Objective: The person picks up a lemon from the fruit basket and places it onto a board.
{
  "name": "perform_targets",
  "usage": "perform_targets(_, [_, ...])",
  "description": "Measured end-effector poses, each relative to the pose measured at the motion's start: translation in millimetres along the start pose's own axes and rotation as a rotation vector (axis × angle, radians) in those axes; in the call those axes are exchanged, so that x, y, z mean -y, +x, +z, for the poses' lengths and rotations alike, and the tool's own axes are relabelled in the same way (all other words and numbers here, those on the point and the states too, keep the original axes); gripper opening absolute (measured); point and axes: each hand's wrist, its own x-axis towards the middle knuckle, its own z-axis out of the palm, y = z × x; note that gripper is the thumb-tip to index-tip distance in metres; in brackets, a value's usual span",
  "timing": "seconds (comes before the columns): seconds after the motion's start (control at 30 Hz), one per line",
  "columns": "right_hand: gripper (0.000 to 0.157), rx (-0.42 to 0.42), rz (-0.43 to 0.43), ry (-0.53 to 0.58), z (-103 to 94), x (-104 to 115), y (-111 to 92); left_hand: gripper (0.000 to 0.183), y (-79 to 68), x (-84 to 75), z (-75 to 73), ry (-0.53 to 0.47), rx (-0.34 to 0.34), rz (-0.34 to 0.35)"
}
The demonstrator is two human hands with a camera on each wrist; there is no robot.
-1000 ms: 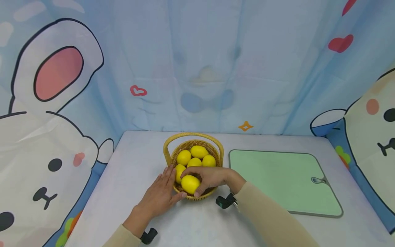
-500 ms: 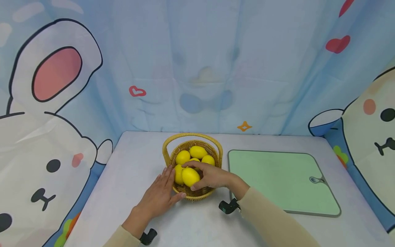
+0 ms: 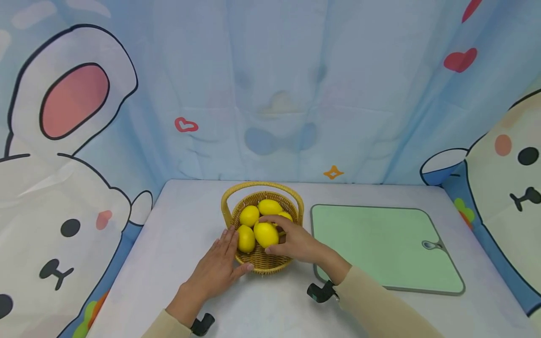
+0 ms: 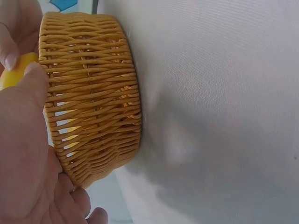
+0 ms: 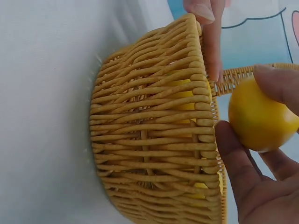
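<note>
A yellow wicker basket point(image 3: 264, 269) with an arched handle point(image 3: 262, 184) stands on the table, holding several yellow lemons point(image 3: 250, 216). My right hand point(image 3: 301, 243) grips one lemon point(image 3: 266, 234) between thumb and fingers, above the front part of the basket. In the right wrist view this gripped lemon point(image 5: 257, 116) is just past the basket's rim. My left hand point(image 3: 212, 270) rests against the basket's left front side, its fingers fairly straight and the thumb at the front rim. The left wrist view shows that palm point(image 4: 21, 154) beside the woven wall point(image 4: 93, 98). My right hand partly hides the lemons behind it.
To the right of the basket a pale green cutting board point(image 3: 380, 249) with a grey edge lies flat on the white table point(image 3: 270, 310). A blue cartoon-printed curtain point(image 3: 274, 94) hangs behind and at both sides.
My right hand has lifted the lemon from the basket's front, moving it up and slightly right. My left hand stays against the basket.
</note>
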Motion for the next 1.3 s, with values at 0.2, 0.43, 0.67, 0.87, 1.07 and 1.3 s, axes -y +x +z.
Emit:
perform_targets(0.2, [0.068, -0.071, -0.038, -0.005, -5.7, 4.7, -13.4, 0.099, 1.1, 0.5, -0.4, 0.009, 0.002, 0.000])
perform_targets(0.43, [0.069, -0.112, -0.101, -0.008, -18.0, 4.8, -33.0, 0.100, 3.1, 1.3, 1.1, 0.029, -0.011, -0.004])
perform_targets(0.67, [0.071, -0.175, -0.080, 0.003, -40.9, 6.0, -58.8, 0.100, 4.9, 0.2, 2.7, 0.023, -0.024, 0.001])
perform_targets(0.87, [0.073, -0.277, -0.085, -0.025, -64.1, -2.1, -78.1, 0.100, 5.8, -0.5, 5.7, 0.015, -0.025, -0.001])
perform_targets(1.07, [0.072, -0.418, 0.028, -0.085, -92.4, -20.5, -86.5, 0.101, 5.4, -1.3, 5.9, 0.004, -0.022, -0.010])
perform_targets(1.3, [0.072, -0.472, 0.174, -0.147, -111.9, -59.7, -90.7, 0.099, 5.6, -2.7, 5.6, 0.008, -0.028, -0.005])
